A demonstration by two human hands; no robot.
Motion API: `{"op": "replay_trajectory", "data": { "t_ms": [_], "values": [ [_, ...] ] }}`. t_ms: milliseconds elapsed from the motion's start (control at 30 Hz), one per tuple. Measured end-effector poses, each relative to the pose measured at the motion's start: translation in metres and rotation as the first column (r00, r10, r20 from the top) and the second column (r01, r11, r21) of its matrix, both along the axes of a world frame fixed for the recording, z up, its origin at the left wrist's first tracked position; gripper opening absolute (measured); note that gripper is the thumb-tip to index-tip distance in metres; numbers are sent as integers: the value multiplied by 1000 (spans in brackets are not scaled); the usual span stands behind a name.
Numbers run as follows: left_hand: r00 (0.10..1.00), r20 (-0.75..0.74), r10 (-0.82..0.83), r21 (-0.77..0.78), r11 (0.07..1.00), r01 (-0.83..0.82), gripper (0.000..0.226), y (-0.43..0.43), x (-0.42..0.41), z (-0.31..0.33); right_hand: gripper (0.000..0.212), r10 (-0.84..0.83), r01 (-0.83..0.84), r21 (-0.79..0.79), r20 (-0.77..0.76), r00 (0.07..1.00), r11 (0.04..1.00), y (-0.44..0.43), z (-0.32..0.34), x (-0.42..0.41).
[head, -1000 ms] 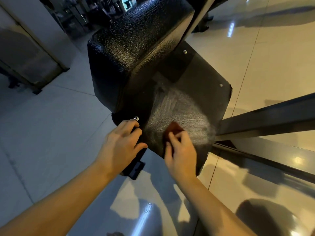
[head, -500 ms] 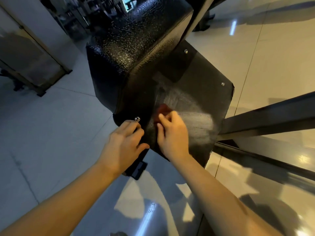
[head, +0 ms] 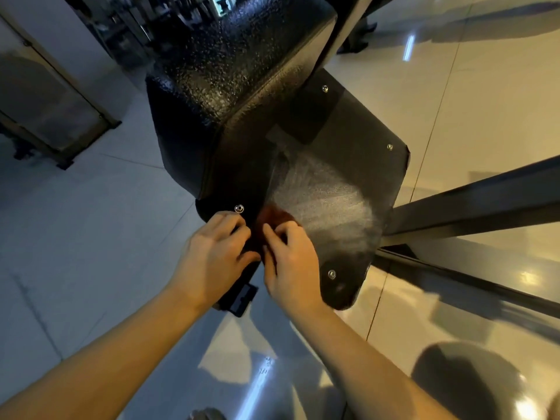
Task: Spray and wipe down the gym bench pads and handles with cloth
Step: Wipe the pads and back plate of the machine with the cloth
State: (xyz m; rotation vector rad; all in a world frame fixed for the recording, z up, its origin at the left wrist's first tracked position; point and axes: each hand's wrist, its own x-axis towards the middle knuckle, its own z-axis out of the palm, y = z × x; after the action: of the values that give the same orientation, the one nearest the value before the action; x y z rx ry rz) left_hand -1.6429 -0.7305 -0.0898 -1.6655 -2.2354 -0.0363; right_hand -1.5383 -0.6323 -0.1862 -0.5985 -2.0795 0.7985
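Rust-red cloth (head: 274,215), seemingly pinched in the grip of the right hand (head: 289,262), wipes the pad backing (head: 333,189); the left hand (head: 212,253) clasps its edge. Next: sweep the far corner.

No legible text, label, brand, number or sign is recorded on the black textured vinyl bench pad (head: 236,86) or on its flat black backing board (head: 348,165). A small black rectangular fitting (head: 242,298) is noted below the board's near edge. Any marking on it is too dark and too small to be read.
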Motion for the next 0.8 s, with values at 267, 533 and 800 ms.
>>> {"op": "replay_trajectory", "data": {
  "t_ms": [267, 533, 800],
  "values": [
    [1000, 21, 2, -12, 1000, -2, 29, -3, 0, -2, 28, -330, 362, -159, 198, 923, 918, 77, -64, 54],
    [1000, 20, -12, -12, 1000, 12, 31, 0, 0, 1, 35, 71, -84, 67, 172, 983, 994, -2, -55, 69],
    [999, 38, 3, -5, 1000, -3, 31, -1, 0, -1, 25, 15, -11, -54, 85, 996, 998, -22, -31, 49]
  ]
}}
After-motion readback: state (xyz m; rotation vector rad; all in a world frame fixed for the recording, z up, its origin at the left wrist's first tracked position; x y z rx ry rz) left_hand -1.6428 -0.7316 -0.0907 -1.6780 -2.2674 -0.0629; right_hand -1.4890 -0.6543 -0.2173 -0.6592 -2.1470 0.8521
